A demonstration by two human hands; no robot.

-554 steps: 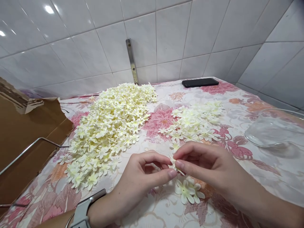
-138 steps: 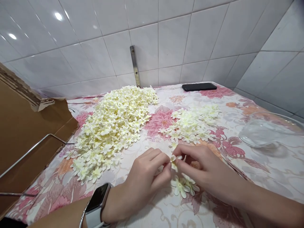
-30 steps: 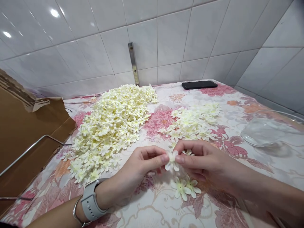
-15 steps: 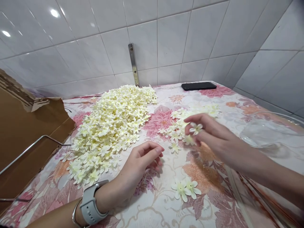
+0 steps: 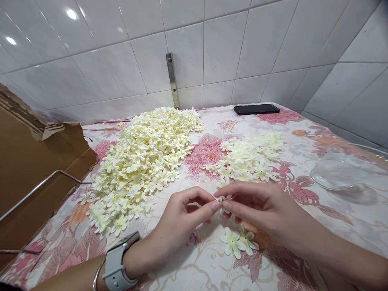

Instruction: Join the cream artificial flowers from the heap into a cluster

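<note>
Between my fingertips is a small white artificial flower point(image 5: 223, 202), partly covered by both hands. My left hand point(image 5: 188, 216), with a watch on the wrist, pinches its left side between thumb and forefinger. From the right, my right hand point(image 5: 257, 206) pinches the same flower, and the fingertips of both hands nearly meet. Just below them, two pale flowers point(image 5: 238, 242) lie together on the tablecloth. A large heap of cream flowers point(image 5: 145, 161) rises to the left, and a smaller, flatter group of white flowers point(image 5: 251, 155) spreads beyond my right hand.
A floral tablecloth point(image 5: 209, 266) covers the table, which meets a tiled wall point(image 5: 188, 52). At the back lies a black phone point(image 5: 256, 109). A clear bowl point(image 5: 342, 171) stands at the right. An open cardboard box point(image 5: 39, 161) and a bent metal rod point(image 5: 33, 190) take up the left edge.
My right hand has come left and down from the smaller flower group, bringing the flower to my left hand. My left hand has closed in a pinch on it.
</note>
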